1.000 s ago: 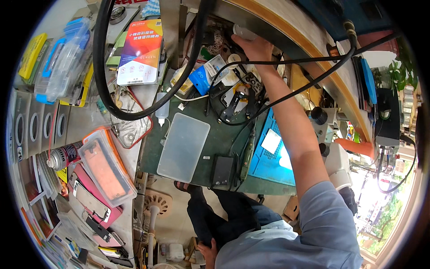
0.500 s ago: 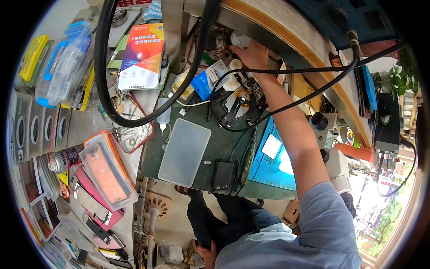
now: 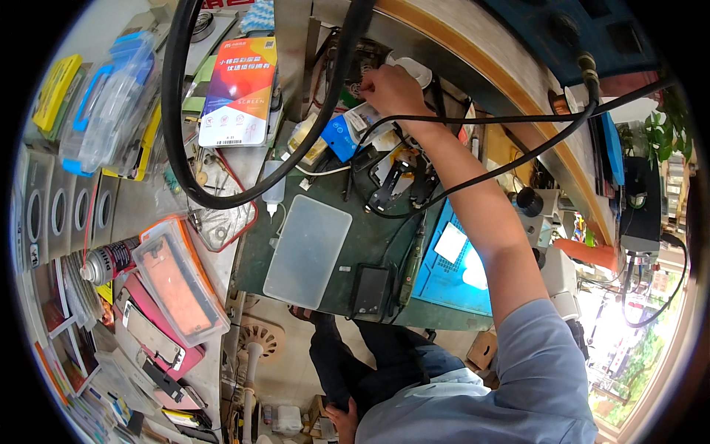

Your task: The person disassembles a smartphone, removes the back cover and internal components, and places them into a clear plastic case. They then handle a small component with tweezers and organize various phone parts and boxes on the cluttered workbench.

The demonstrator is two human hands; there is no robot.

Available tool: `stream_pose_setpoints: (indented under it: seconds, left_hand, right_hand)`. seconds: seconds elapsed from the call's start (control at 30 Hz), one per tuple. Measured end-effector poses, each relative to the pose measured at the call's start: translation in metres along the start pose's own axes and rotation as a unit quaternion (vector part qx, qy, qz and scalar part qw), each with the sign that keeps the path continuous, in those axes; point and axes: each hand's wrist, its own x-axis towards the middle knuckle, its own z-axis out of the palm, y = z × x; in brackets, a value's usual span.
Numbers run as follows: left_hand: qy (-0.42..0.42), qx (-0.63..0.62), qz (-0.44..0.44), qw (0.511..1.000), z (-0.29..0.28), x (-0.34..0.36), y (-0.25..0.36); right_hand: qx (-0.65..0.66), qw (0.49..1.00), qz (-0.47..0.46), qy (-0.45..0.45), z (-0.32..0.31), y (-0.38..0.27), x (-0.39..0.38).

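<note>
My right hand (image 3: 393,93) reaches to the far end of the green work mat (image 3: 255,255), over a cluttered corner. Its fingers are curled together, and what they hold, if anything, is hidden. Just beyond the knuckles stands a round white dish (image 3: 413,68). Below the hand lie a blue-and-white packet (image 3: 340,139) and a black holder with small tools and parts (image 3: 390,181). At the lower edge my left hand (image 3: 343,420) rests against my dark trouser leg, fingers stretched out, with nothing visible in it.
A thick black cable (image 3: 174,111) loops across the view, and a thinner one crosses my right forearm. On the mat lie a translucent plastic lid (image 3: 307,251), a dropper bottle (image 3: 273,185), a black box-shaped device (image 3: 369,288) and a blue mat (image 3: 436,274). Boxes crowd the left.
My right hand has moved slightly left and nearer, off the round white dish, which now shows more fully. My left hand stays on my leg.
</note>
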Motion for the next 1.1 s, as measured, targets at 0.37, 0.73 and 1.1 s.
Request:
stream_pose_setpoints:
  seconds: [0.37, 0.73, 1.1]
  left_hand:
    - [0.001, -0.102, -0.083, 0.991, -0.04, -0.005, 0.061]
    - [0.018, -0.077, -0.043, 0.996, -0.015, -0.002, 0.029]
    - [0.017, -0.079, -0.042, 0.996, -0.028, 0.0, 0.037]
  right_hand:
    - [0.103, 0.977, -0.005, 0.188, 0.008, 0.011, 0.004]
    - [0.083, 0.966, 0.013, 0.245, 0.011, 0.026, 0.016]
    - [0.123, 0.983, 0.043, 0.132, -0.002, 0.021, 0.007]
